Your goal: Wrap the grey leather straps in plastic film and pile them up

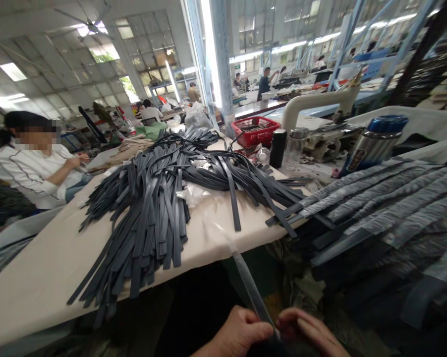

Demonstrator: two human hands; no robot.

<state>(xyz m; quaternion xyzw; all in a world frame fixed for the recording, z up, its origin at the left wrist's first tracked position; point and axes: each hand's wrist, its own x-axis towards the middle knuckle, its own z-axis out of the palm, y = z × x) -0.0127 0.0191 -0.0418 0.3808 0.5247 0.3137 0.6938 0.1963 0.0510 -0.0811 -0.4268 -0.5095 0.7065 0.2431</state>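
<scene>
Far L, a person in a white top [33,171] sits by the table [30,277], hands up near the chest. Next, a big heap of dark flat strips [149,198] fans over the table, many ends hanging off the near edge. Crumpled clear film [195,194] lies among them, approx. mid-table.

Centre, below the table edge: the L hand [238,332] is clamped on one dark strip [251,287], thumb on top, w/ the far end up by the edge. Sheer film seems to run on from that end over the tabletop; can't be sure they're joined. Beyond, a red basket [246,139] & a black bottle [278,148] stand at the back.

Just R of the strip, the R hand [310,329] has its fingers curled in close to the L hand; can't tell if it's gripping or only near. Prob. mid-handling of this single strip; the next move calls for a firm L pinch, R fingers guiding alongside, strip kept straight w/o twist or snagged film.

Farther R: a blue-capped flask [372,146], then film-wrapped strips [394,198] in a broad layered pile, some dark ends poking out bare.
</scene>
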